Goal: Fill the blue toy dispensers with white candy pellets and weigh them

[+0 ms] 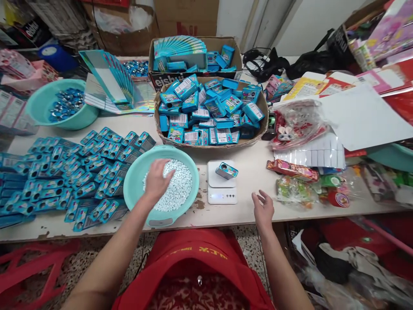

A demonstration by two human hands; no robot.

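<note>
My left hand (157,181) is over a turquoise plastic basin (129,189) of small white candies (176,189). Its thumb and fingers are spread apart, with nothing visible between them; the lower fingertips are hidden. To the right of the basin, a small white digital scale (222,196) carries one blue tin (227,170), which has a dark round hole on its top side. My right hand (263,210) rests near the table's front edge, right of the scale. Its fingers are loosely bent and apart, holding nothing.
Many blue tins (87,172) stand in rows on the left. A cardboard box (209,144) heaped with tins sits behind the scale. Farther back left is another turquoise basin (61,122) of blue lids. Packaged sweets (293,170) and a white sheet (361,116) lie to the right.
</note>
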